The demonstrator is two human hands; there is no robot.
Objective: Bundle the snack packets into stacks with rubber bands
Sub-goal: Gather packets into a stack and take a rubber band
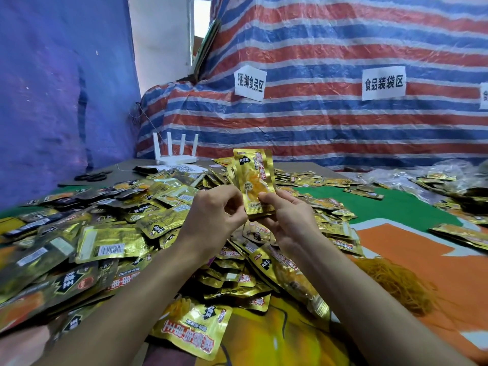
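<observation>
Red/blue/white striped tarp (343, 48) w/ paper signs (250, 83) behind, blue sheet (52, 88) at L, bright gap (202, 19), maybe window.

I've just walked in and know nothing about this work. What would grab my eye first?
A glittering heap of gold snack packets floods the left and centre foreground. Above it, mid-frame, the left hand and right hand pinch a small upright stack of packets. Behind rises a red, blue and white striped tarpaulin with white paper signs, and a tangle of orange rubber bands lies at the right.
</observation>
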